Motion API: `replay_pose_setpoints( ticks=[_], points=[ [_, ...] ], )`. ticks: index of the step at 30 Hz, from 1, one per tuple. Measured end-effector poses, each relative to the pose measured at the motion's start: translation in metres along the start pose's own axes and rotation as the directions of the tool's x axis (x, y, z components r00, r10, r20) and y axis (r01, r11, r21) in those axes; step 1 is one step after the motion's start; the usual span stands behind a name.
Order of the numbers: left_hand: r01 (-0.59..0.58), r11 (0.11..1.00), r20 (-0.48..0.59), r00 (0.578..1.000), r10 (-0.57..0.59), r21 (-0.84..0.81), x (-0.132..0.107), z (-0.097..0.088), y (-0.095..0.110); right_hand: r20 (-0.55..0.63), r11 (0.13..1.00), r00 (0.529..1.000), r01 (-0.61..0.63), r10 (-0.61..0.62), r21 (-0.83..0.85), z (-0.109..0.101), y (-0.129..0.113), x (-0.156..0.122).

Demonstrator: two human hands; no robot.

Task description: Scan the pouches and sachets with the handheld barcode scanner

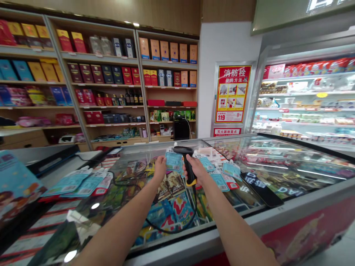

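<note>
right hand (pixel 195 169): fingers clamping around a black barcode scanner (pixel 188 166)
scanner axis: handle standing nearly upright, head pointing left at the packet
left hand (pixel 160 168): fingers pinching a blue-labelled packet (pixel 173 161)

Wooden shelves (pixel 100 55) packed with red, blue and gold gift boxes (pixel 127 75) filled the upper left of the frame. To their right hung a red fire-hydrant poster (pixel 232 94), and a lit chilled case (pixel 305 96) stood at far right, above a glass-topped freezer (pixel 277 212).

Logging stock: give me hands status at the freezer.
Left hand pinching blue-labelled packet; right hand gripping barcode scanner; scanner cord looping across chest freezer's glass lid.
</note>
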State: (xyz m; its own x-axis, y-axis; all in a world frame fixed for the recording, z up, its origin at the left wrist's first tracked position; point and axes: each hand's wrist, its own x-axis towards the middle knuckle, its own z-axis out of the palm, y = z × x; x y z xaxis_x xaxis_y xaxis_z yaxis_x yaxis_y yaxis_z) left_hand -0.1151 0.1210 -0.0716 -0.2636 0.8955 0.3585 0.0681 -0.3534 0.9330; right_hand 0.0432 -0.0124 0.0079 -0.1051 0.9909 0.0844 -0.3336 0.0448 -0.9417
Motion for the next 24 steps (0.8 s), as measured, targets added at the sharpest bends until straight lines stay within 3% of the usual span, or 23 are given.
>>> replay_pose_setpoints(
  ticks=[3,8,17,24],
  points=[
    [0.080,0.984,-0.081,0.992,-0.093,-0.159,0.014,-0.019,-0.006,-0.063,0.998,0.998,-0.004,-0.001,-0.070,-0.007,0.022,0.021],
    [0.148,0.960,-0.139,0.973,-0.184,-0.236,0.020,-0.021,-0.020,-0.050,0.971,0.996,-0.088,0.079,-0.220,-0.024,0.047,0.029],
    [0.146,0.967,-0.193,0.963,-0.187,-0.207,0.017,-0.018,-0.020,0.012,0.937,0.983,-0.171,0.184,-0.306,-0.028,0.046,0.016],
    [0.144,0.975,-0.183,0.968,-0.174,-0.166,0.021,-0.016,-0.031,0.028,0.931,0.984,-0.157,0.176,-0.331,-0.028,0.050,0.015]
  ],
)
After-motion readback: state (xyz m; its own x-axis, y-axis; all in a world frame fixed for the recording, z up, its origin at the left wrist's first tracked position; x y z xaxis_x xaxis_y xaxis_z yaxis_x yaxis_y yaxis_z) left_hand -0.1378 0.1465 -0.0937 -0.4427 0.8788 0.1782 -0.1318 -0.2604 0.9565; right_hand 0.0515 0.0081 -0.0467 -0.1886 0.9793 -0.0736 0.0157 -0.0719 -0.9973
